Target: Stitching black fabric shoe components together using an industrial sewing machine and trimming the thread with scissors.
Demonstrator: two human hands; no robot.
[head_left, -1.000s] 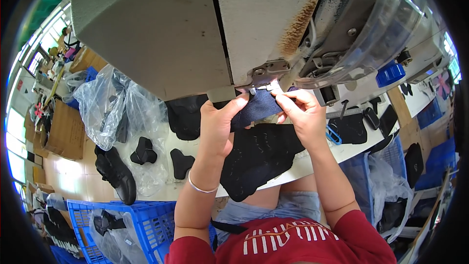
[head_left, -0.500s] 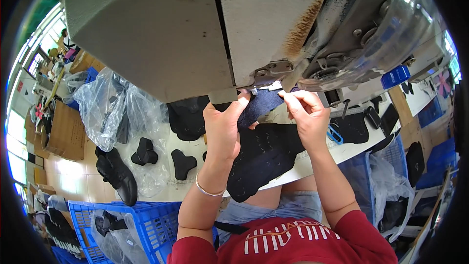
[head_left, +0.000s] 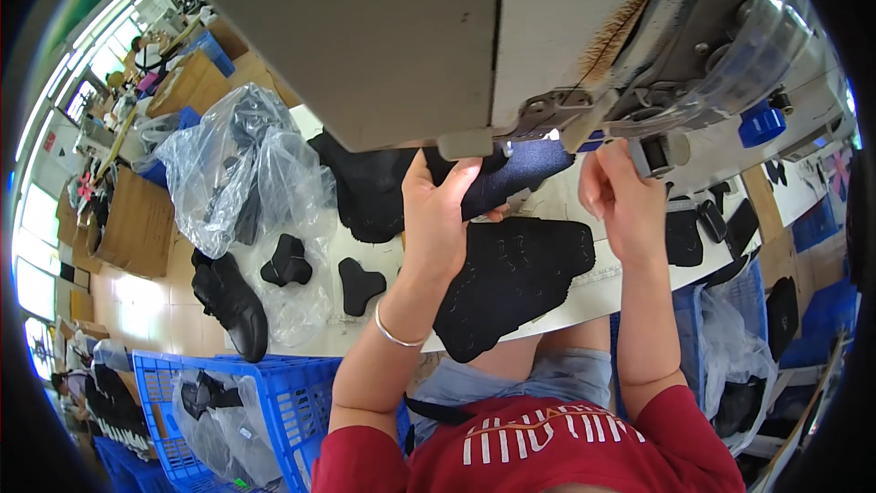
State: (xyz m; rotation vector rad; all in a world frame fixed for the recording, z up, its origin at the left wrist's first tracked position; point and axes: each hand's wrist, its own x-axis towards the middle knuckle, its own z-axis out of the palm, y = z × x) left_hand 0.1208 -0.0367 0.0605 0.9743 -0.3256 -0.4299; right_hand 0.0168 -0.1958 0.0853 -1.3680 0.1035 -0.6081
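Under the sewing machine head (head_left: 365, 46) lies a dark blue fabric piece (head_left: 516, 173). My left hand (head_left: 440, 215) pinches its left part, with thumb and fingertips close to the machine; some fingers are hidden beneath the cloth. My right hand (head_left: 625, 201) is raised at the right of the needle area, apart from the fabric, its fingers curled together. A small blue part shows by its fingertips, but what the hand holds, if anything, cannot be made out. A large black fabric piece (head_left: 511, 278) with pale thread marks lies in front of the hands. More black fabric (head_left: 370, 187) is left of my left hand.
On the left of the white table (head_left: 584, 292) are a clear plastic bag (head_left: 224, 173), a black shoe (head_left: 233, 306) and two black three-lobed pieces (head_left: 361, 286). Blue crates (head_left: 283, 420) stand below. Black pieces (head_left: 684, 233) lie at the right.
My right hand has let go of the dark blue fabric's edge and moved right, fingers curled. My left hand stays on the fabric. The whole view has shifted slightly.
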